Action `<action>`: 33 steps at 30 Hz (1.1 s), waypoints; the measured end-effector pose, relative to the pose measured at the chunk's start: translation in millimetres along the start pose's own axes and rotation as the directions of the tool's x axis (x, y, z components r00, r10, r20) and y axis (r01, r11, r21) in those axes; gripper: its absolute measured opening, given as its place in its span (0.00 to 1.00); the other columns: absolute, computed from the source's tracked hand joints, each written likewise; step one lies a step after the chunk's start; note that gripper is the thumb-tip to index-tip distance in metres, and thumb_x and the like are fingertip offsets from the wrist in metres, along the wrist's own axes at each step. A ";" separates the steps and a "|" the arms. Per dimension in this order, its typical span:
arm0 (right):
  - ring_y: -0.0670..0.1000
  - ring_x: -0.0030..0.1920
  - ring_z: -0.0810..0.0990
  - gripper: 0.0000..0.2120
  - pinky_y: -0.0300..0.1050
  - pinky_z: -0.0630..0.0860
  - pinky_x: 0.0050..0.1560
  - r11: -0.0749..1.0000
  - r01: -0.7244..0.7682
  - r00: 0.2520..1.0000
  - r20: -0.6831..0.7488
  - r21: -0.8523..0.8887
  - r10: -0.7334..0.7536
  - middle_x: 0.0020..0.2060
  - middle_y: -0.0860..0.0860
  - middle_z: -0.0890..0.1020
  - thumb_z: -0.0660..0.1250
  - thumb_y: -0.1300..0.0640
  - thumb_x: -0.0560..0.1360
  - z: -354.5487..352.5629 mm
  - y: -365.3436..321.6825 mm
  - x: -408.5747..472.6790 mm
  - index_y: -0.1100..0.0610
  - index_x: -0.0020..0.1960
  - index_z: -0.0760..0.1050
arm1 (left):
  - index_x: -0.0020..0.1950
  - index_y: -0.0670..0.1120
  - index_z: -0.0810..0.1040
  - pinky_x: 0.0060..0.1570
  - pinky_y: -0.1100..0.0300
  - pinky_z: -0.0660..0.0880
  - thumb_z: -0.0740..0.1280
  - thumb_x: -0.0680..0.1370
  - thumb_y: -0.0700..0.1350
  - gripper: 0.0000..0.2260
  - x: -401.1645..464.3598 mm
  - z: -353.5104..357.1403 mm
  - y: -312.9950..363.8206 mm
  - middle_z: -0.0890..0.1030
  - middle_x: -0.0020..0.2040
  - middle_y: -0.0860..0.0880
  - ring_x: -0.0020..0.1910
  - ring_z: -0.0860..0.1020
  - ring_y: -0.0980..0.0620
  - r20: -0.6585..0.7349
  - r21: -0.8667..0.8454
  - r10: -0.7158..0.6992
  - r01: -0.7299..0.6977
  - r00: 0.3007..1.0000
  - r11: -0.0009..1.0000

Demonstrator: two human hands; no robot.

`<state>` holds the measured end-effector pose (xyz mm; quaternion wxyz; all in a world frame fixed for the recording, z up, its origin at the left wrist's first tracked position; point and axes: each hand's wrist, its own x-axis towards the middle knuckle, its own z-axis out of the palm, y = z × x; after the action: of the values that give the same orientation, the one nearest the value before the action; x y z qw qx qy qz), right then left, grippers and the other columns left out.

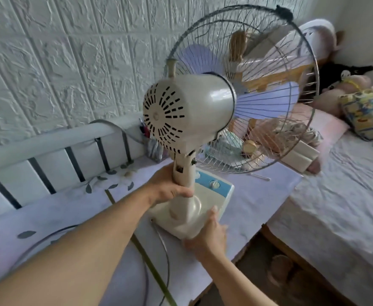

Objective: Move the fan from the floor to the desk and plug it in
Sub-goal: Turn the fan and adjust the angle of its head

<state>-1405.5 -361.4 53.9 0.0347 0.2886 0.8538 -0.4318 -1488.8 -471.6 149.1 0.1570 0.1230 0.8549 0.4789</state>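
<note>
Standing on the desk (258, 195) beside the bed (335, 195), the fan (187, 111) is held at two points. The neck is wrapped by the left hand (168, 186), its grip curled round the stem; the near corner of the base is clasped by the right hand (207, 237), thumb on top. A top-heavy load is judged likely: the motor and wide wire cage sit high, so neck and base are the places to hold. The cage is thin and should not be gripped. The cord (161, 246) trails, unplugged as far as can be seen.
</note>
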 end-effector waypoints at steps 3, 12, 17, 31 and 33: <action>0.60 0.56 0.73 0.50 0.47 0.75 0.53 0.995 0.055 0.996 0.072 -0.087 -0.049 0.55 0.56 0.67 0.74 0.48 0.61 -4.8 1.0 -1.4 0.47 0.72 0.45 | 0.53 0.51 0.74 0.58 0.52 0.75 0.77 0.63 0.39 0.22 -1.0 1.8 -1.0 0.82 0.54 0.48 0.54 0.79 0.47 -0.035 0.008 0.003 -0.003 0.999 1.000; 0.60 0.65 0.67 0.30 0.53 0.64 0.67 0.993 0.121 0.989 -0.086 -0.011 -0.122 0.63 0.61 0.69 0.66 0.52 0.72 -55.7 -10.4 70.3 0.57 0.71 0.61 | 0.65 0.50 0.64 0.57 0.49 0.75 0.75 0.65 0.52 0.33 -29.0 57.4 -13.9 0.77 0.61 0.47 0.58 0.77 0.44 -0.460 -0.012 -0.241 0.266 0.854 0.964; 0.59 0.63 0.72 0.32 0.53 0.71 0.63 0.986 0.126 0.992 0.011 0.111 -0.128 0.65 0.59 0.71 0.68 0.49 0.72 -51.7 -12.7 126.5 0.60 0.71 0.62 | 0.57 0.52 0.65 0.50 0.46 0.78 0.72 0.69 0.52 0.22 -25.3 76.2 -23.1 0.80 0.54 0.50 0.53 0.79 0.42 -0.597 0.028 -0.176 0.240 0.783 0.970; 0.61 0.51 0.79 0.24 0.51 0.76 0.53 0.996 -0.081 0.979 -0.186 0.035 0.086 0.47 0.62 0.82 0.68 0.42 0.67 -45.3 17.1 104.2 0.63 0.49 0.80 | 0.67 0.48 0.67 0.63 0.48 0.72 0.79 0.62 0.43 0.37 12.2 13.2 -48.7 0.77 0.63 0.46 0.61 0.75 0.45 -0.248 0.087 -0.085 0.109 0.965 0.990; 0.62 0.57 0.75 0.29 0.51 0.73 0.58 0.988 -0.150 0.959 -0.238 0.022 0.151 0.54 0.64 0.78 0.67 0.41 0.68 -41.9 17.8 93.3 0.64 0.55 0.77 | 0.68 0.46 0.66 0.66 0.49 0.70 0.79 0.62 0.42 0.38 20.0 5.7 -48.0 0.77 0.63 0.46 0.62 0.74 0.46 -0.196 0.139 -0.058 0.087 0.979 0.986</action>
<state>-1465.7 -278.3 38.5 -0.0361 0.4026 0.8265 -0.3919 -1507.8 -484.5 102.1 0.0820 0.0564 0.9029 0.4181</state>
